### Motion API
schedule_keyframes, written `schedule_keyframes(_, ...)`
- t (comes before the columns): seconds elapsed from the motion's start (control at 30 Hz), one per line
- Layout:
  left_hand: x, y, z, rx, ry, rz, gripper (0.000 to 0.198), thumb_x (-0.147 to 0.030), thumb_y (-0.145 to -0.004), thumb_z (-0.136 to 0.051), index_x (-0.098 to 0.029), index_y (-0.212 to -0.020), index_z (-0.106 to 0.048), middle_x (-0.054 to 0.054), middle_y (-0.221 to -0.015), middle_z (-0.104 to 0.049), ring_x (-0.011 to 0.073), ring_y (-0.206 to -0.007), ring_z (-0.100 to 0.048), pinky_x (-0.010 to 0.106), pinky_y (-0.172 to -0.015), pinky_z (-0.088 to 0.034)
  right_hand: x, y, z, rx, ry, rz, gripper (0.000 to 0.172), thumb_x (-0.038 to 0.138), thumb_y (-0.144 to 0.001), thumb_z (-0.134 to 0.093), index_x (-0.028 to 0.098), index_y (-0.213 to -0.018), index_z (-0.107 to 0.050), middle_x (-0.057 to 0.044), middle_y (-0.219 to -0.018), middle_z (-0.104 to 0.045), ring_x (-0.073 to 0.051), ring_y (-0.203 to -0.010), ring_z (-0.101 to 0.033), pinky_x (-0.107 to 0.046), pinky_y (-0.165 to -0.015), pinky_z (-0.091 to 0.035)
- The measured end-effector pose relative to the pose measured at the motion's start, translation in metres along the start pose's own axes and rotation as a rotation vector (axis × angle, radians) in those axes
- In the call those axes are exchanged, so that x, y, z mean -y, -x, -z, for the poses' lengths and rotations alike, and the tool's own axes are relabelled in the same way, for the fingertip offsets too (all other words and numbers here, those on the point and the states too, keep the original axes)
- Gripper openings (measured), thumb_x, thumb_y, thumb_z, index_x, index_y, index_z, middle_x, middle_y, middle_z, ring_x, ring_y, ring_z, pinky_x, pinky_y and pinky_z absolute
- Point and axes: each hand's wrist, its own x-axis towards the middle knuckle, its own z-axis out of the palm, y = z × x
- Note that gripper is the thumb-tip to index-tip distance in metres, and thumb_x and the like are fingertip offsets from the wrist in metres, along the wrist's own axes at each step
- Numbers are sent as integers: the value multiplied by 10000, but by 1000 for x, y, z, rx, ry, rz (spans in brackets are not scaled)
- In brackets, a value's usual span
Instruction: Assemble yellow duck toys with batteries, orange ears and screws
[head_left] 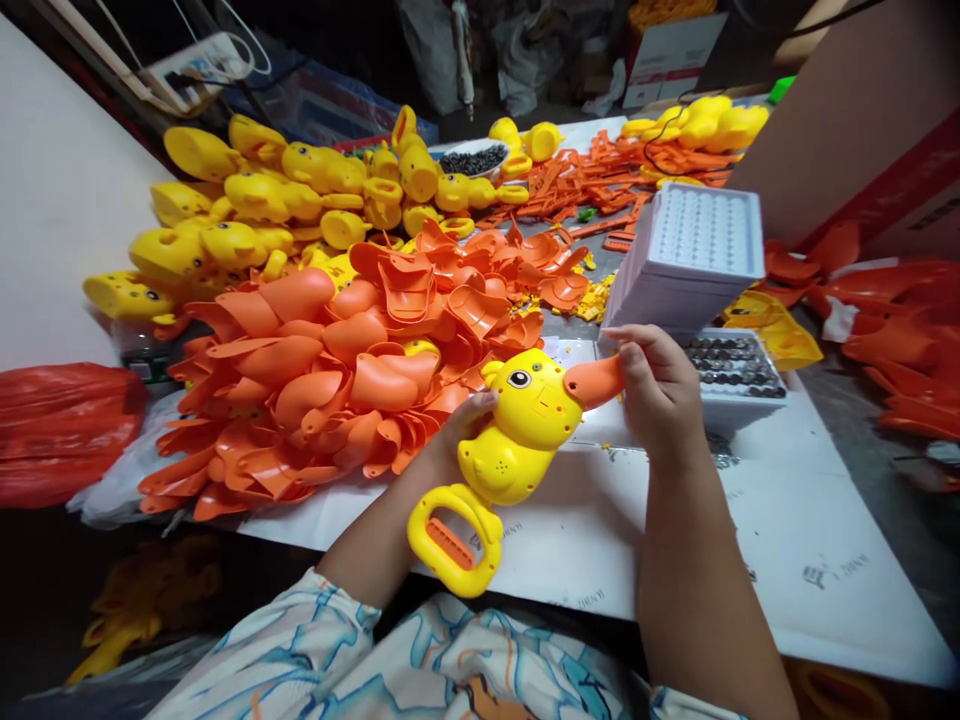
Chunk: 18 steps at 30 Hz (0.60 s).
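Note:
A yellow plastic toy duck [517, 420] with a ring handle is held up over the near edge of the table. My left hand [469, 425] grips it from behind at the neck, its fingers mostly hidden by the toy. My right hand [664, 385] pinches the tip of an orange duck bill [598, 382] between thumb and fingers. The bill's other end meets the side of the duck's head; whether it is fastened there I cannot tell. An orange trigger piece shows inside the handle.
A heap of orange bills [315, 380] lies left, with yellow ducks [255, 195] piled behind. White trays [701, 235] are stacked at the right, beside a tray of button cells [731, 365]. Orange strips [592, 170] and a bowl of small dark parts [474, 158] sit farther back.

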Motion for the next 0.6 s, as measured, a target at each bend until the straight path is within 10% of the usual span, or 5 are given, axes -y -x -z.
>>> schedule_keyframes(0.3, 4, -5, 1, 86, 230, 127, 620, -533, -693, -728, -180, -1201, -702, 102, -1044, -777, 258, -898, -734, 362, -809, -576, -9, 3, -22, 39, -407, -125, 793, 663, -825, -730, 255, -1416, -394, -114, -1288, -538, -174, -1050, -653, -305, -876, -584)
schedule_keyframes(0.6, -5, -10, -11, 57, 413, 313, 879, -814, -683, -536, -117, -1206, -652, 187, -1127, -740, 273, -916, -711, 344, -745, -537, -1, 1, -30, 76, -643, -388, 956, 653, -663, -849, 217, -1383, -395, -149, -1310, -567, -200, -1061, -659, -285, -824, -595)
